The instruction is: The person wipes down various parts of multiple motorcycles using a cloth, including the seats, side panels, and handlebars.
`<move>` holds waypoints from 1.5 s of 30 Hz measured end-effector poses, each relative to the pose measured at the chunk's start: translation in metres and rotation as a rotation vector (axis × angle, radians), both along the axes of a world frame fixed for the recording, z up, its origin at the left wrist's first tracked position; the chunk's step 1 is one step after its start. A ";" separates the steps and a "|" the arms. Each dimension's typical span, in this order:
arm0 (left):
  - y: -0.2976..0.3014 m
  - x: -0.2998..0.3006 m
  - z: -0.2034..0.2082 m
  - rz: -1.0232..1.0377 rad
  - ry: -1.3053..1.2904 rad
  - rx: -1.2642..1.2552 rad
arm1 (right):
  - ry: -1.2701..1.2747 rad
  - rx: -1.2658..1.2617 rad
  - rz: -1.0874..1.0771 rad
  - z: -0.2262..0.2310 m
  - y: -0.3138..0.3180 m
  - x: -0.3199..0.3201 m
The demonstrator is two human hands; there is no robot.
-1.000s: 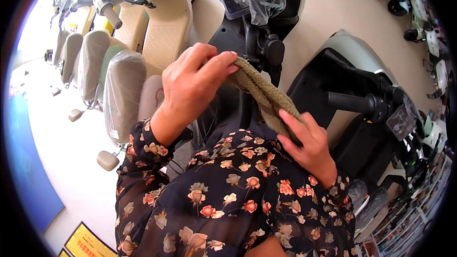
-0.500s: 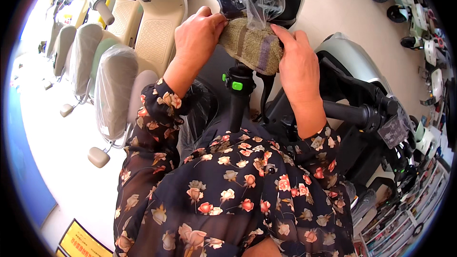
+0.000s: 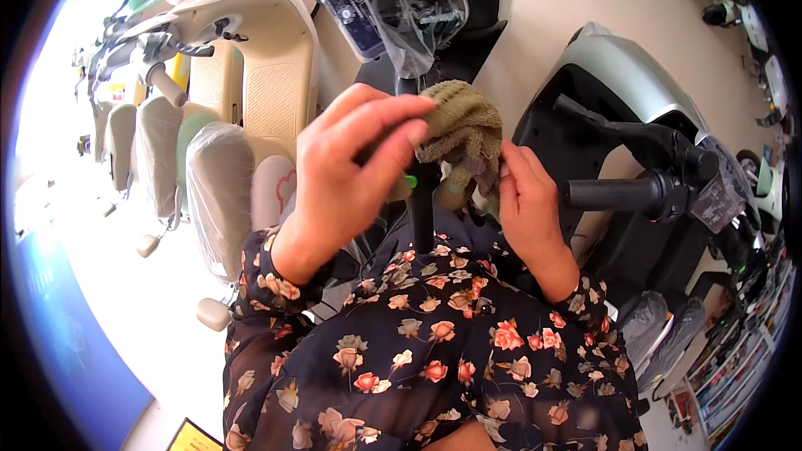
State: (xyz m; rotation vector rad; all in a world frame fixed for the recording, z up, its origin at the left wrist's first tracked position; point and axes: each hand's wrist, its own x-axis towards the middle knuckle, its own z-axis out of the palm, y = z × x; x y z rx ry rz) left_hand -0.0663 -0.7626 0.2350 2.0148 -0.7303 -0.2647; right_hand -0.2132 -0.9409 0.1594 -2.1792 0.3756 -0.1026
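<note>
An olive-brown towelling cloth (image 3: 462,127) hangs bunched and folded over the black scooter handlebar in front of me. My right hand (image 3: 533,205) pinches the cloth's right edge between thumb and fingers. On the other side, my left hand (image 3: 342,171) has its thumb and fingers apart, with the fingertips beside the cloth's left edge; whether they touch it I cannot tell. Below the cloth a black handlebar grip (image 3: 423,221) points toward me, with a green button (image 3: 411,181) partly hidden by the left hand. Beyond it sits a black front panel (image 3: 393,12) wrapped in clear plastic.
A cream scooter (image 3: 276,58) and a row of seats, one plastic-wrapped (image 3: 219,192), stand to my left. Close on my right is a silver-and-black scooter (image 3: 631,75) with a black handlebar grip (image 3: 610,195). More scooters line the far right.
The cloth has gone from spread flat between both hands to bunched up. My left hand has let go of its edge and come nearer. The view has shifted slightly.
</note>
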 end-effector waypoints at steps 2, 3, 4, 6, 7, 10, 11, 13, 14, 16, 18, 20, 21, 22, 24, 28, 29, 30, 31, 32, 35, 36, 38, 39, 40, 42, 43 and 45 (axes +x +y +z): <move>-0.008 -0.005 0.008 -0.292 -0.070 -0.093 | 0.006 0.358 -0.037 -0.023 -0.002 -0.016; -0.014 -0.013 0.007 -0.401 0.003 -0.208 | 0.005 0.536 -0.055 -0.034 -0.002 -0.023; -0.020 -0.020 0.010 -0.533 0.071 -0.208 | 0.058 0.740 -0.116 -0.042 -0.003 -0.030; -0.024 -0.029 0.003 -0.679 0.269 -0.201 | -0.017 1.264 -0.235 -0.049 -0.005 -0.038; -0.028 -0.032 -0.004 -0.689 0.269 -0.201 | -0.046 1.415 -0.274 -0.044 -0.003 -0.036; -0.035 -0.031 -0.020 -0.732 0.111 -0.184 | -0.111 1.634 -0.274 -0.028 -0.005 -0.019; -0.031 -0.028 -0.025 -0.757 -0.038 -0.172 | -0.105 1.548 -0.209 -0.031 -0.009 -0.017; -0.021 -0.015 -0.027 -0.735 -0.292 -0.183 | -0.114 1.584 -0.235 -0.036 -0.014 -0.013; -0.010 -0.013 -0.027 -0.593 -0.361 -0.139 | -0.104 1.672 -0.299 -0.044 -0.018 -0.008; 0.014 -0.014 -0.043 -0.258 -0.535 0.013 | -0.068 1.848 -0.412 -0.065 -0.033 0.013; 0.012 -0.022 -0.056 -0.086 -0.303 0.081 | -0.235 1.634 -0.354 -0.061 -0.020 0.050; 0.014 -0.029 -0.067 -0.079 -0.209 0.081 | -0.298 1.455 -0.261 -0.060 -0.002 0.084; 0.015 -0.031 -0.072 -0.074 -0.162 0.081 | -0.284 1.381 -0.202 -0.065 0.005 0.097; 0.016 -0.033 -0.076 -0.077 -0.179 0.070 | -0.267 1.306 -0.138 -0.074 0.011 0.104; 0.017 -0.034 -0.083 -0.058 -0.212 0.034 | -0.285 1.403 -0.140 -0.091 0.018 0.111; 0.012 -0.035 -0.080 -0.066 -0.182 -0.010 | -0.203 1.365 -0.249 -0.113 0.025 0.117; 0.012 -0.031 -0.081 -0.093 -0.200 -0.014 | -0.175 1.406 -0.184 -0.125 0.028 0.118; 0.011 -0.032 -0.090 -0.062 -0.133 -0.134 | -0.142 1.445 -0.107 -0.145 0.034 0.122; 0.012 -0.035 -0.102 -0.015 -0.067 -0.256 | -0.093 1.481 -0.018 -0.146 0.042 0.128; 0.023 -0.036 -0.104 0.006 0.075 -0.299 | 0.009 1.657 -0.007 -0.146 0.044 0.131; 0.027 -0.034 -0.098 0.299 0.328 -0.408 | 0.190 1.815 -0.087 -0.096 0.035 0.124; 0.022 -0.029 -0.094 0.419 0.400 -0.368 | 0.208 1.777 -0.144 -0.065 0.032 0.121; 0.023 -0.025 -0.118 0.486 0.517 -0.406 | 0.256 1.666 -0.239 -0.005 0.032 0.115; 0.023 -0.024 -0.121 0.495 0.619 -0.400 | 0.272 1.617 -0.274 0.013 0.030 0.111; 0.028 -0.025 -0.123 0.519 0.722 -0.402 | 0.322 1.565 -0.298 0.023 0.035 0.112; 0.034 -0.027 -0.121 0.497 0.745 -0.376 | 0.171 1.677 -0.071 -0.008 0.030 0.097; 0.036 -0.027 -0.124 0.478 0.747 -0.372 | 0.087 1.729 0.034 -0.027 0.023 0.089; 0.045 -0.026 -0.139 0.377 0.819 -0.413 | 0.163 1.778 0.189 -0.079 0.007 0.086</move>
